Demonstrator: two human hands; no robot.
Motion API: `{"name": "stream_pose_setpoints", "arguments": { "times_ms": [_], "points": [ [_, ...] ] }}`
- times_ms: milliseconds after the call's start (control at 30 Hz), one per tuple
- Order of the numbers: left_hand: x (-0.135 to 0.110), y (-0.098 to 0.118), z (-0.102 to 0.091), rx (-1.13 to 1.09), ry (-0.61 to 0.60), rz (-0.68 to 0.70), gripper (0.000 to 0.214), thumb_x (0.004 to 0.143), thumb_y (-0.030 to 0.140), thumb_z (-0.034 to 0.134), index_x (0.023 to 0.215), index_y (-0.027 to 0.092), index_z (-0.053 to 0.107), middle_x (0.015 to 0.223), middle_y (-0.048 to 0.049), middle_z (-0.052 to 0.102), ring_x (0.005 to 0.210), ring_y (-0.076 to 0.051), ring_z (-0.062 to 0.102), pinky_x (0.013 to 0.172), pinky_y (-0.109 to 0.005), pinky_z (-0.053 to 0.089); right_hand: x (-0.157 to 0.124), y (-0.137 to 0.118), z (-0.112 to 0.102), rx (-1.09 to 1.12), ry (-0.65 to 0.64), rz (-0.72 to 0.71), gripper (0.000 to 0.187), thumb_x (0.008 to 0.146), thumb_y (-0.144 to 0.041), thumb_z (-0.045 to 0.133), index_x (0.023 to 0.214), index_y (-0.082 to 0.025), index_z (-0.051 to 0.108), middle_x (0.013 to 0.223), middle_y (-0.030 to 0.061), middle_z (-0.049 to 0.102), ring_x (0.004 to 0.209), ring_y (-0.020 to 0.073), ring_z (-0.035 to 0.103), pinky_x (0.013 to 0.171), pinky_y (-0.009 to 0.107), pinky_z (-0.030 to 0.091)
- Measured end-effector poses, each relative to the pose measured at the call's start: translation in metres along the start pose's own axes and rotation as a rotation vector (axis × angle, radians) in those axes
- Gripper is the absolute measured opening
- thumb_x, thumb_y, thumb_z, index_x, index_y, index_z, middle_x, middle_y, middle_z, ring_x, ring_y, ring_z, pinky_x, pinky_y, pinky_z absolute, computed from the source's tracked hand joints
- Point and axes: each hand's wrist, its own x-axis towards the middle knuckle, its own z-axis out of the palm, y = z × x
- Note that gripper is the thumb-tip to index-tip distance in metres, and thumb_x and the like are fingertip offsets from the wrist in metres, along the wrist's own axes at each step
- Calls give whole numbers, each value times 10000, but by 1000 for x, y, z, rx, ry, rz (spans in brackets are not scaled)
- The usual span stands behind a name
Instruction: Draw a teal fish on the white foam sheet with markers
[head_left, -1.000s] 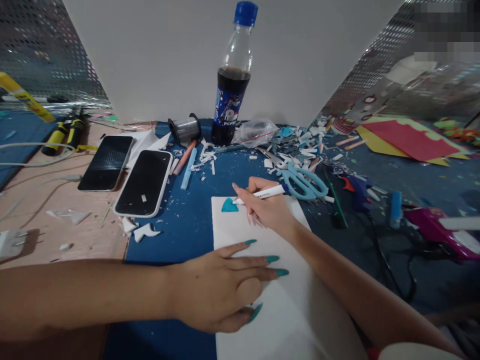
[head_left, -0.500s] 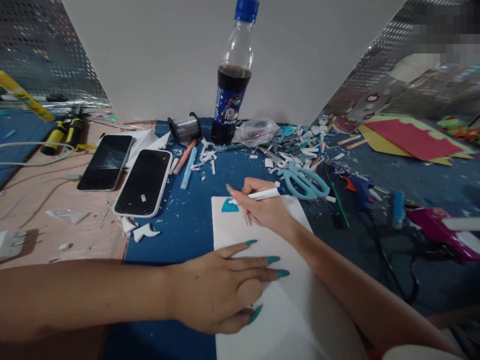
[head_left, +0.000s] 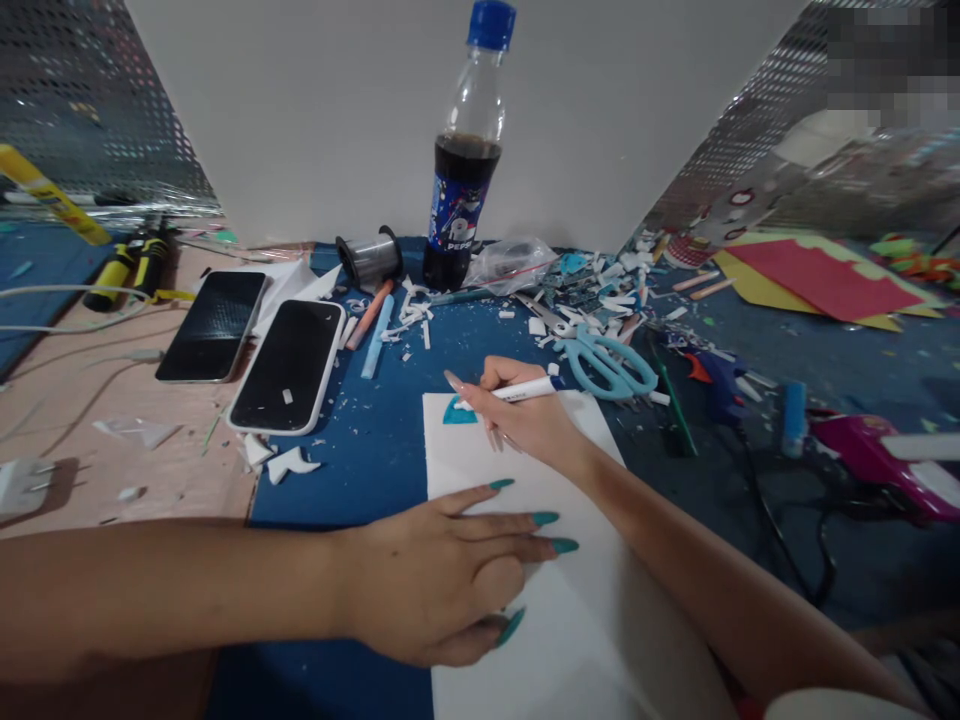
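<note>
A white sheet (head_left: 577, 620) lies on the blue table cover (head_left: 367, 460) in front of me. My left hand (head_left: 442, 575) rests flat on the sheet's lower part, fingers stretched out. My right hand (head_left: 525, 410) grips a white marker (head_left: 521, 391) near the sheet's top edge. The marker's tip sits on a small teal shape (head_left: 454, 411) drawn at the sheet's top left corner.
Two dark phones (head_left: 289, 365) (head_left: 214, 325) lie at the left. A cola bottle (head_left: 465, 160) and a wire spool (head_left: 369, 257) stand at the back. Light blue scissors (head_left: 604, 360), paper scraps, a glue gun (head_left: 716, 375) and red and yellow sheets (head_left: 817, 280) fill the right side.
My right hand and the marker have slid a little to the left across the teal shape. My left hand has stayed where it was.
</note>
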Motion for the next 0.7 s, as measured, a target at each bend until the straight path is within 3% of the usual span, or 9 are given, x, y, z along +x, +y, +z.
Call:
{"name": "stream_pose_setpoints", "arguments": {
  "times_ms": [100,267,533,700],
  "points": [
    [0,0,-1,-8,-23,-2,341,1062,335,356,1164,95,575,1552,-109,499,1472,-245,433,1287,-411,152,0,-1,0,-13,-20,-6,465,899,-472,701,619,-217,431,421,-80,475,307,71,472,327,189,334],
    [1,0,-2,-13,-60,-8,340,1056,341,385,1207,96,565,1561,-101,488,1489,-234,406,1288,-409,167,-1,0,-1,-30,157,-28,472,940,-431,671,620,-224,393,401,-87,467,273,59,430,309,182,310],
    [-1,-1,0,-25,-36,-9,311,1051,334,393,1162,107,574,1558,-108,491,1491,-240,404,1291,-427,170,-1,-2,1,-156,185,-50,503,945,-406,661,574,-219,378,414,-79,432,307,53,398,339,202,285],
    [-1,0,-1,-24,-44,-6,323,1053,338,395,1179,98,572,1562,-116,484,1487,-251,411,1277,-438,222,-1,-1,-1,-128,136,-36,498,940,-460,664,590,-217,405,430,-71,454,327,65,441,355,208,330]
  ]
}}
